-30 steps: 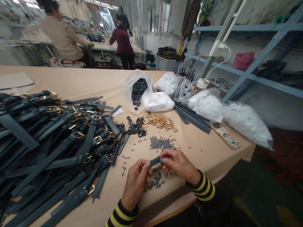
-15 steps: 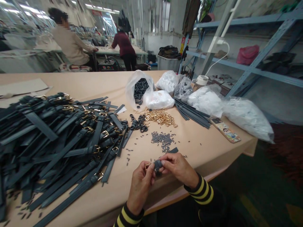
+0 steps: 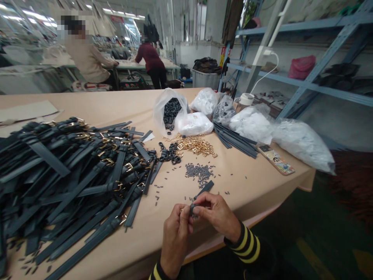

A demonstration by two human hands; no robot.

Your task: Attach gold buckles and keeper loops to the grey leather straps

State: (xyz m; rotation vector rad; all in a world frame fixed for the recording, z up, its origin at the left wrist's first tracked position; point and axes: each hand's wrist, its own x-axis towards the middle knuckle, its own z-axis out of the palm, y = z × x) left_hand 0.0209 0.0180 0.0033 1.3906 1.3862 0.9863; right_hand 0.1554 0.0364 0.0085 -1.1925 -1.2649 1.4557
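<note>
My left hand (image 3: 175,238) and my right hand (image 3: 217,215) meet above the tan table (image 3: 233,194), both pinching a dark grey-blue leather strap (image 3: 204,189). Its tail points up and to the right, and a small gold buckle (image 3: 182,210) shows at my left fingers. Just beyond my hands lies a heap of small grey keeper pieces (image 3: 198,173). To the left rises a large pile of buckled grey-blue straps (image 3: 72,182). Gold buckles (image 3: 196,146) and black rings (image 3: 171,152) lie farther off.
A clear bag of black rings (image 3: 169,111), white plastic bags (image 3: 303,146) and a bundle of unbuckled straps (image 3: 236,140) line the far side. A decorated phone (image 3: 275,159) lies near the right edge. Two co-workers (image 3: 87,58) stand at a distant table.
The strap's tail has swung out and now points farther up to the right past my right hand. Both hands have shifted slightly, still pinching the strap.
</note>
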